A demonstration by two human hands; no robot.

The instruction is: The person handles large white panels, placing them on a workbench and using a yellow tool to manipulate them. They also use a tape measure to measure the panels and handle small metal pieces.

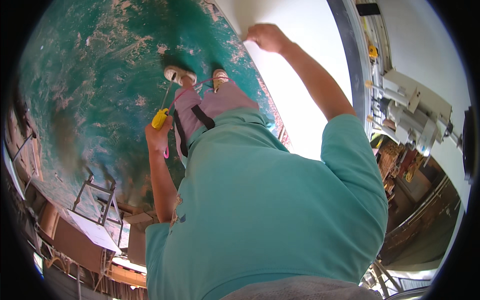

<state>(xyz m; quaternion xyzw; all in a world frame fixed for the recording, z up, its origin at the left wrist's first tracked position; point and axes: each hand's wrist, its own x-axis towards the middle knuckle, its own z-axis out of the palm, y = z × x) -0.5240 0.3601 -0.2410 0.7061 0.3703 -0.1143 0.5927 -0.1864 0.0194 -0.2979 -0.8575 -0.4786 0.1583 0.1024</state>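
Observation:
In my left hand [159, 136] is a screwdriver, its yellow handle [160, 119] gripped in closed fingers and its long thin shaft pointing away toward the shoes. A pink cord [190, 88] runs from beside that hand across my legs, and a pink loop hangs near the wrist. My right hand [268, 38] is closed, knuckles up, at the left edge of a large white panel [305, 75]. Whatever its fingers may hold there is hidden.
Below lies a worn green floor [100, 100] with bare patches. A metal-framed stand [102, 200] is at the lower left. Along the right are a dark-edged rail [348, 35], a black flat object [368, 9], a yellow tool [373, 51] and grey machinery [417, 107].

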